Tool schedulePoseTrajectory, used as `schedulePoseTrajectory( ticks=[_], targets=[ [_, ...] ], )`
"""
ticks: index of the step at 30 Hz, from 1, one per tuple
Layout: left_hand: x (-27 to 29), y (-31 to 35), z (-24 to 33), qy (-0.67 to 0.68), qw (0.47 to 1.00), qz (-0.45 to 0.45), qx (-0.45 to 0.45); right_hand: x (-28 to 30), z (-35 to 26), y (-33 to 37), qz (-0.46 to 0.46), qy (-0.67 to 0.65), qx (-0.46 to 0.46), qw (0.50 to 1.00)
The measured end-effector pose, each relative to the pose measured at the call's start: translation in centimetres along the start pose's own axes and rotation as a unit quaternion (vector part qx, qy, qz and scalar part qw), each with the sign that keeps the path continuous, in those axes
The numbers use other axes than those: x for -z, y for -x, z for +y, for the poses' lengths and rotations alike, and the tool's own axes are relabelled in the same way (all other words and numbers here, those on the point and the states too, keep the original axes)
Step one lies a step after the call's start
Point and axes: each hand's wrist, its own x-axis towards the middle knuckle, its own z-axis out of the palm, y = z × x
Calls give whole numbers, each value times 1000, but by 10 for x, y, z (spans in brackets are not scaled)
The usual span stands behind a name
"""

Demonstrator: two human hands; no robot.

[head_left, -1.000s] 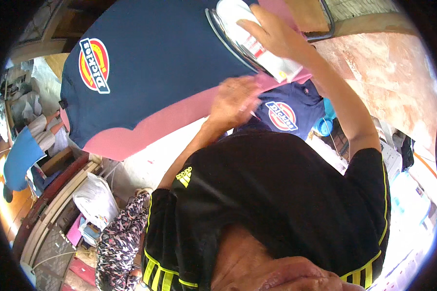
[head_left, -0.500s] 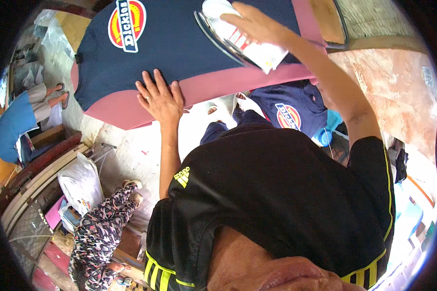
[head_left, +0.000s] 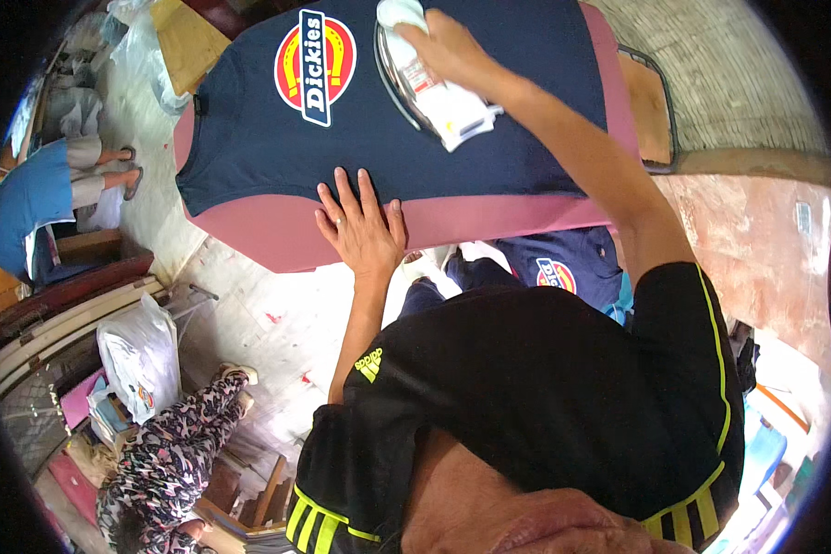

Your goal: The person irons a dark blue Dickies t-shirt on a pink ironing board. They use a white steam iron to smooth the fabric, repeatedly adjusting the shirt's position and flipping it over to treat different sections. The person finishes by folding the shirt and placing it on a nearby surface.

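Note:
A dark navy T-shirt [head_left: 231, 120] with a round red and yellow print [head_left: 289, 66] lies spread over a pink padded ironing board [head_left: 277, 235]. My right hand [head_left: 452, 54] is wrapped round the handle of a white iron [head_left: 425, 83], whose metal base is over the shirt just right of the print. My left hand [head_left: 365, 226] lies flat with fingers spread across the board's near edge, its fingertips on the shirt's lower border. Nothing is held in it. Below the board hangs or lies another navy shirt [head_left: 596, 263] with a similar print, partly hidden by my body.
At the lower left is a person in patterned trousers [head_left: 175, 443], beside a filled white plastic bag [head_left: 143, 355]. Farther left another person in a blue top [head_left: 32, 194] bends over. A metal-framed wooden panel [head_left: 644, 111] adjoins the board's right end.
The iron has slid left over the shirt, closer to the print, with my right hand still on it. My left hand stays flat at the near edge. The whole view has shifted.

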Motion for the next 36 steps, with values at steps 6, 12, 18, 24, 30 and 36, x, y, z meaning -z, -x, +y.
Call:
schedulePoseTrajectory(
  ticks=[6,12,18,24,30,36],
  targets=[
    [1,-3,5,7,999,-36,-1,2,59,-149,66,82,93,990],
    [18,-8,8,-20,998,-48,23,58,63,-153,-81,162,75,981],
    [8,-38,65,21,997,-46,-51,170,74,-34,-90,67,-104,988],
    [-24,-45,154,109,958,-124,-234,248,127,30,17,246,-133,960],
    [-28,-47,178,96,946,-170,-259,323,173,94,48,41,-233,970],
    [-24,-46,181,84,952,-140,-260,368,187,119,69,-28,-275,959]
  ],
)
